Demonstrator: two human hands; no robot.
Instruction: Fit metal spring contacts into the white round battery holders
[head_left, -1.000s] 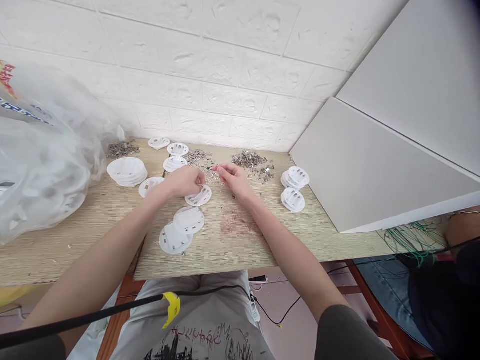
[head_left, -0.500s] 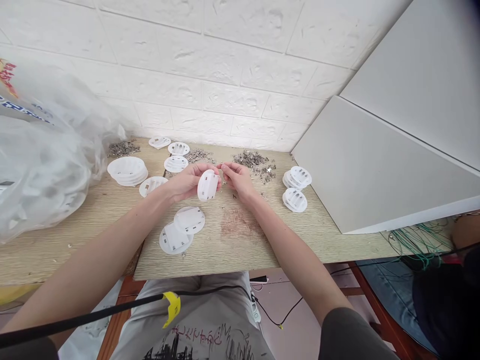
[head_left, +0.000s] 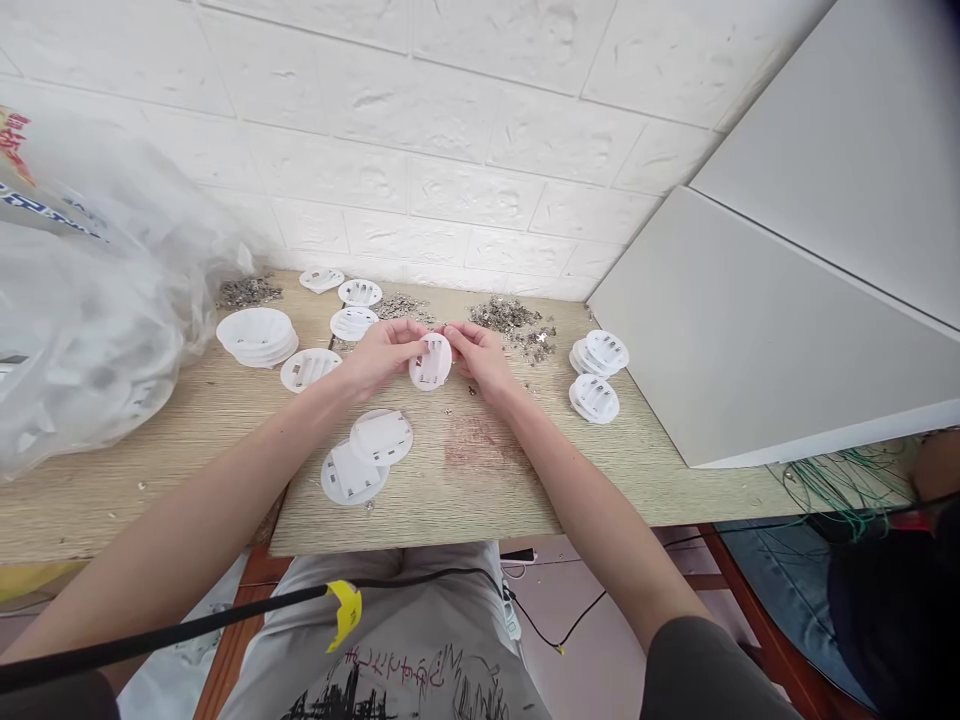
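Note:
Over the middle of the table, my left hand (head_left: 384, 352) pinches a round white plastic battery holder (head_left: 430, 362) by its left edge. The holder is tilted up, its slotted face towards me. My right hand (head_left: 480, 355) is closed at the holder's upper right edge, thumb and forefinger pinched on a small metal contact that is mostly hidden by the fingers. Behind the hands lies a pile of small metal contacts (head_left: 504, 314). Nearer me, two more battery holders (head_left: 381, 438) overlap, flat side up.
Stacks of white holders stand at the left (head_left: 256, 335) and right (head_left: 596, 398). A big clear plastic bag (head_left: 97, 320) fills the left side. A white wall (head_left: 450, 130) closes off the back, a grey-white panel (head_left: 787, 330) the right. Green wires (head_left: 844, 490) lie at far right.
My left hand has turned the battery holder, from its flat side to its slotted face, and moved it slightly right. My right fingertips have come up against its edge.

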